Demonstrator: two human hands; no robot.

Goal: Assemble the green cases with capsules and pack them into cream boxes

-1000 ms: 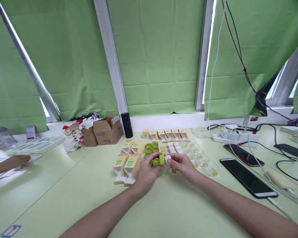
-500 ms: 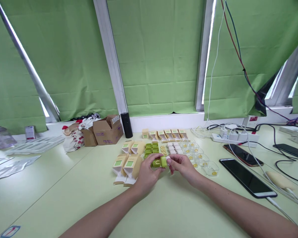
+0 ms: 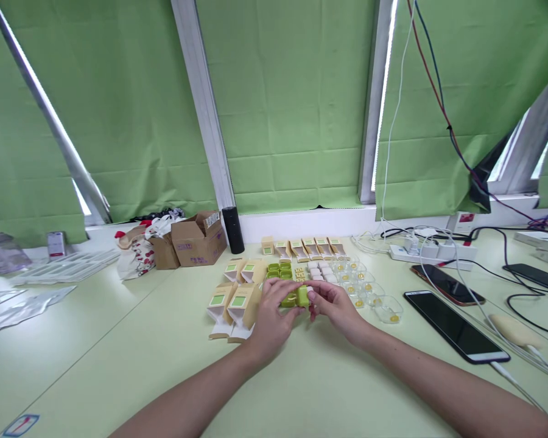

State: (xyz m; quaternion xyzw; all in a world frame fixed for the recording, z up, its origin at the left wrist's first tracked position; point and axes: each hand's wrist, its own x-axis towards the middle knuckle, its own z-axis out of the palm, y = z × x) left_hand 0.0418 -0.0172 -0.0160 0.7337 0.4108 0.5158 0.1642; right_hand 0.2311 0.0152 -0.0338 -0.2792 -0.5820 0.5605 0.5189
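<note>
Near the middle of the table, my left hand (image 3: 276, 307) has its fingers wrapped round a small green case (image 3: 302, 296). My right hand (image 3: 333, 304) pinches the right side of the same case. Behind them stand green cases (image 3: 278, 267) in rows, small yellow pieces (image 3: 300, 273) and white blocks (image 3: 318, 269). Clear plastic cups with yellow bits (image 3: 388, 309) lie to the right. Folded cardboard boxes with green labels (image 3: 238, 302) stand left of my left hand. My fingers hide part of the held case.
More small cardboard boxes (image 3: 309, 249) line the back. A brown carton (image 3: 198, 239) and black cylinder (image 3: 232, 230) stand back left. Phones (image 3: 455, 326), cables and a power strip (image 3: 432, 255) lie at the right. White trays (image 3: 68, 267) are at the far left.
My left fingers have moved over the green case and cover more of it. The white piece seen by my right fingertips is now mostly hidden.
</note>
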